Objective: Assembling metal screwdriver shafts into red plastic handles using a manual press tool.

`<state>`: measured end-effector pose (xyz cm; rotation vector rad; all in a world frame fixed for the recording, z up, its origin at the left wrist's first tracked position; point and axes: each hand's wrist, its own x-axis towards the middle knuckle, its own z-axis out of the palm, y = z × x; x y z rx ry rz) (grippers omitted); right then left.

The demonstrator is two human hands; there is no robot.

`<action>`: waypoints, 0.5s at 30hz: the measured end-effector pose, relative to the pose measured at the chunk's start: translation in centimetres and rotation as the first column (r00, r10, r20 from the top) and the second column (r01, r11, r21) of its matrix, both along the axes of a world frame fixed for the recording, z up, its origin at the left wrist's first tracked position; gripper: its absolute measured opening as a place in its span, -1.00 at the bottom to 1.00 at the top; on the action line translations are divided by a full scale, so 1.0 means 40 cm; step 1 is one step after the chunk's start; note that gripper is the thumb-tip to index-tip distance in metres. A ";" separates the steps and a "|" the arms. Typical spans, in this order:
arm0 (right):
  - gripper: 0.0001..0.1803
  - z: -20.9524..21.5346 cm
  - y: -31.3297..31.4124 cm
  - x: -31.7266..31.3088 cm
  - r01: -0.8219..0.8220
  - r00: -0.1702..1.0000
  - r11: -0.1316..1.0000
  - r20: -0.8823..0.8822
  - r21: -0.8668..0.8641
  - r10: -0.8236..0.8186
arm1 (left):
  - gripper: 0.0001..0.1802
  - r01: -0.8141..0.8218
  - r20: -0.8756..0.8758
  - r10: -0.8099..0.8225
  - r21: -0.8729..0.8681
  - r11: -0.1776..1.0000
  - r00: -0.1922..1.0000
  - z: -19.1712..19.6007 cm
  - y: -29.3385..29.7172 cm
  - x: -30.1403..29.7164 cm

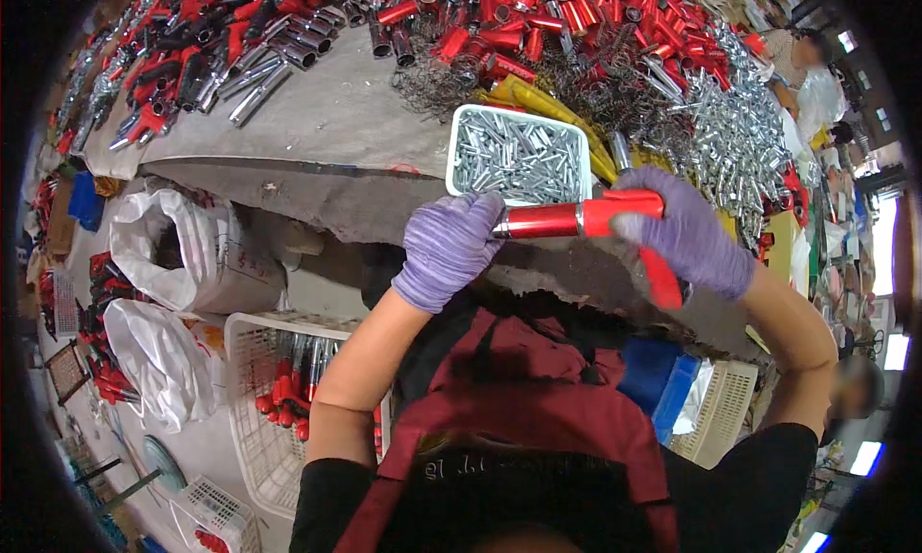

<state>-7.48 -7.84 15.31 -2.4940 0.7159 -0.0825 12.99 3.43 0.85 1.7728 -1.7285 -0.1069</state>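
Held level above the bench's front edge is a red gun-shaped tool [543,221] with a shiny round barrel, a silver ring and a red grip angled down. My left hand [449,245], in a purple knit glove, is closed around the silver end of the barrel. My right hand [687,228], gloved alike, wraps the rear of the red body above the grip; its thumb lies across the side. Just beyond the tool stands a white tray [451,154] full of small silver metal pins [519,154]. A metal tube [621,152] rises behind my right hand.
Red metal tubes [499,39], dark wire springs [432,87] and loose silver parts [740,121] heap across the cloth-covered bench [355,106]. Yellow strips [547,106] lie beside the tray. White sacks [206,236] and a plastic basket [245,409] holding red-handled parts stand at my left.
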 end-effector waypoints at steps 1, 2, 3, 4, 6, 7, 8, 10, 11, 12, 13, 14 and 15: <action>-0.50 0.008 0.012 0.010 0.309 0.950 0.857 -0.104 0.412 -0.293 | -0.61 -0.025 0.089 0.029 -0.044 0.999 0.996 -0.016 -0.003 -0.003; -0.51 0.011 0.021 0.015 0.546 0.816 0.469 -0.313 0.694 -0.486 | -0.60 -0.048 0.176 0.063 -0.090 0.995 0.982 -0.027 -0.003 -0.006; -0.52 -0.011 0.015 -0.005 0.504 0.820 0.344 -0.314 0.792 -0.478 | -0.57 -0.022 0.215 0.043 -0.099 0.995 0.976 -0.033 0.008 -0.009; -0.52 -0.011 0.026 -0.006 0.507 0.817 0.340 -0.316 0.792 -0.481 | -0.57 -0.017 0.213 0.037 -0.096 0.995 0.976 -0.032 0.010 -0.006; -0.53 -0.007 0.056 -0.006 0.501 0.806 0.425 -0.227 0.754 -0.546 | -0.54 0.174 0.048 -0.170 -0.123 0.977 0.984 -0.013 0.021 0.013; -0.52 -0.030 0.041 -0.028 0.402 0.900 0.620 -0.164 0.673 -0.405 | -0.50 0.227 0.015 -0.227 -0.096 0.969 0.974 0.009 0.028 0.019; -0.52 -0.059 0.032 -0.043 0.403 0.898 0.612 -0.164 0.681 -0.409 | -0.50 0.233 0.016 -0.233 -0.086 0.969 0.972 0.004 0.032 0.022; -0.51 -0.102 0.015 -0.053 -0.045 0.975 0.997 0.215 -0.055 0.056 | -0.49 0.279 0.112 -0.266 -0.124 0.952 0.957 -0.014 0.024 0.031; -0.51 -0.086 0.035 -0.055 0.252 0.951 0.831 0.030 0.496 -0.306 | -0.47 0.275 0.137 -0.255 -0.150 0.950 0.957 -0.014 0.021 0.025; -0.51 -0.094 0.034 -0.058 0.250 0.951 0.828 0.033 0.502 -0.308 | -0.47 0.277 0.141 -0.257 -0.144 0.950 0.956 -0.018 0.017 0.024; -0.52 -0.101 0.037 -0.069 0.354 0.870 0.402 -0.140 0.844 -0.472 | -0.47 0.290 0.228 -0.242 -0.205 0.935 0.943 -0.023 0.013 0.017; -0.52 -0.108 0.041 -0.080 0.342 0.777 -0.147 -0.368 0.928 -0.510 | -0.46 0.307 0.311 -0.220 -0.266 0.914 0.924 -0.028 0.009 0.011; -0.54 -0.114 0.046 -0.090 0.406 0.774 -0.117 -0.410 0.906 -0.483 | -0.45 0.303 0.300 -0.219 -0.273 0.913 0.929 -0.033 0.012 0.006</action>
